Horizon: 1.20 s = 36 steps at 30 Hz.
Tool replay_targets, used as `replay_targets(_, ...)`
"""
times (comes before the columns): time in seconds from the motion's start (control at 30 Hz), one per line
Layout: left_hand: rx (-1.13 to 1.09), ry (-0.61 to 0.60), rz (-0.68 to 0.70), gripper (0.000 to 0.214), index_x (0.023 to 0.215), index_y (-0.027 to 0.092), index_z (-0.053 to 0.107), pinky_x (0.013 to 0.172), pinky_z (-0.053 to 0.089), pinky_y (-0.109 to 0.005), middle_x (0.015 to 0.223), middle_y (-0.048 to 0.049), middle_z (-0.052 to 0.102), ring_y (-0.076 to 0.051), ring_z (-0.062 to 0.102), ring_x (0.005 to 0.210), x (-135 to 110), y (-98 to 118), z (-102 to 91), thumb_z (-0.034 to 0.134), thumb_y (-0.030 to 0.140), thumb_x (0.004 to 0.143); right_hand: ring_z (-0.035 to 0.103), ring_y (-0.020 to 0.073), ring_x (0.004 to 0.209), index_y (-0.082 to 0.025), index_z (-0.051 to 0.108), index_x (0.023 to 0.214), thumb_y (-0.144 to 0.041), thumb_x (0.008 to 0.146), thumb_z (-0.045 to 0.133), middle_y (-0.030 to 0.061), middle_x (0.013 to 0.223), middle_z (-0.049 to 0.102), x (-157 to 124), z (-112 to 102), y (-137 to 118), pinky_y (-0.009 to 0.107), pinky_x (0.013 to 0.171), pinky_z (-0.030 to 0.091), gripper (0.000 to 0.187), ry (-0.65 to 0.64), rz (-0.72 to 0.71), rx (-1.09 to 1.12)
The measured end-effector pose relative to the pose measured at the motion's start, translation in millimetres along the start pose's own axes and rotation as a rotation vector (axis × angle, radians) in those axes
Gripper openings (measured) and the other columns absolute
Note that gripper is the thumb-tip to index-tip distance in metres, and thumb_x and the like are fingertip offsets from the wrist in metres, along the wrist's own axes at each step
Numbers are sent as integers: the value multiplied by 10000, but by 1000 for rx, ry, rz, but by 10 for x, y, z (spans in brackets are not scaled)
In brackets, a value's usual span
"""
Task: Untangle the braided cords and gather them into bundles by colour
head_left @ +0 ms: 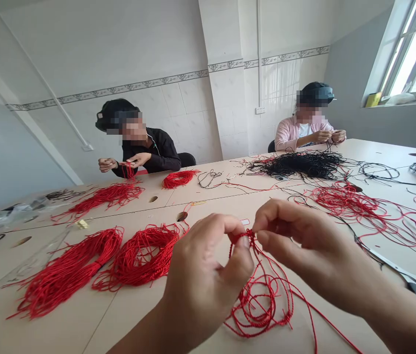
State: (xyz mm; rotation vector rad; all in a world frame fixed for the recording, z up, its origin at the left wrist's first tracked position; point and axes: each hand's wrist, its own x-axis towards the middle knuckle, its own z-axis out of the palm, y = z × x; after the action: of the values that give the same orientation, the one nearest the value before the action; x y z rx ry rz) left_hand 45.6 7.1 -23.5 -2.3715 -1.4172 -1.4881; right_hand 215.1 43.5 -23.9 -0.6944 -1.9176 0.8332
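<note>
Thumb and forefinger of my left hand (210, 273) pinch a small knotted part of a red cord (249, 236) above the table. Close on its right, my right hand (304, 250) is closed at the fingertips on the same red cord, beside the knot. From between the hands, loose loops of red cord (255, 314) hang down over the table, and strands trail off to the lower right. The exact knot is partly hidden by my fingers.
Two red cord bundles (71, 270) lie at left. Scissors (407, 280) rest by my right forearm. Beyond are a red tangle (344, 199) and a black cord pile (296, 164). Two people (163, 147) across the table handle cords. The table (137, 314) has round holes.
</note>
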Motion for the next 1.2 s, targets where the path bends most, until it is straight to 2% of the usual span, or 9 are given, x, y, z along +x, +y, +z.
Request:
replay_targets(0.1, -344, -177, -315, 107, 772, 227, 599, 496, 396, -225, 632, 39, 546, -116, 487, 569, 23, -35, -67, 585, 263, 872, 604, 91, 747, -156, 624, 980, -33, 849, 554, 27, 896, 647, -61, -19, 8, 201, 647, 490, 193, 173, -445, -380)
replay_targets(0.23, -760, -345, -544, 116, 761, 193, 642, 585, 421, -221, 664, 24, 553, -110, 480, 638, 56, -96, -84, 643, 277, 841, 598, 107, 833, -143, 621, 1080, -73, 923, 543, 39, 971, 660, -118, -108, 55, 237, 699, 466, 189, 51, -689, -654)
replay_targets(0.4, -1050, -400, -624, 88, 720, 159, 673, 668, 444, -198, 666, 23, 597, -88, 520, 664, 96, -112, -31, 650, 181, 803, 568, 116, 769, -136, 620, 1014, -114, 956, 507, 33, 906, 649, -121, -147, 77, 254, 651, 455, 128, -21, -677, -701)
replay_targets(0.57, -1111, -443, -662, 85, 713, 165, 681, 659, 442, -190, 661, 29, 622, -82, 540, 659, 78, -100, -13, 660, 165, 796, 557, 96, 670, -163, 578, 871, -115, 923, 514, 7, 803, 621, -71, -70, 44, 241, 554, 428, 95, 99, -637, -671)
replay_targets(0.67, -1074, -426, -653, 78, 733, 175, 670, 650, 429, -188, 676, 36, 611, -79, 521, 664, 52, -91, -34, 652, 181, 808, 558, 57, 625, -179, 538, 798, -64, 847, 508, -33, 728, 596, -42, -7, 16, 171, 550, 455, 129, 146, -428, -406)
replay_targets(0.87, -1029, -413, -642, 87, 716, 176, 638, 659, 421, -211, 688, 31, 584, -96, 514, 690, 39, -81, -59, 634, 197, 801, 590, 76, 577, -208, 535, 849, -108, 889, 448, -42, 685, 627, -47, 42, 31, 157, 479, 501, 139, -45, -37, 101)
replay_targets(0.97, -1028, -405, -637, 73, 731, 179, 643, 652, 418, -212, 693, 30, 582, -97, 505, 686, 45, -82, -56, 638, 203, 800, 609, 68, 599, -207, 545, 871, -85, 888, 461, -39, 715, 640, -49, 22, 38, 148, 506, 508, 149, -37, -108, 34)
replay_targets(1.1, -1017, -400, -631, 86, 726, 178, 647, 657, 419, -211, 685, 26, 592, -97, 514, 685, 61, -84, -48, 637, 194, 810, 620, 53, 733, -192, 607, 966, -37, 854, 553, -11, 878, 660, -59, -42, 35, 153, 635, 498, 199, 110, -457, -393)
replay_targets(1.2, -1032, -420, -612, 98, 735, 171, 662, 673, 426, -211, 688, 24, 594, -95, 516, 689, 70, -83, -38, 628, 193, 824, 599, 58, 719, -209, 610, 1021, -65, 895, 549, -9, 925, 658, -83, -89, 49, 188, 608, 470, 201, 61, -590, -595)
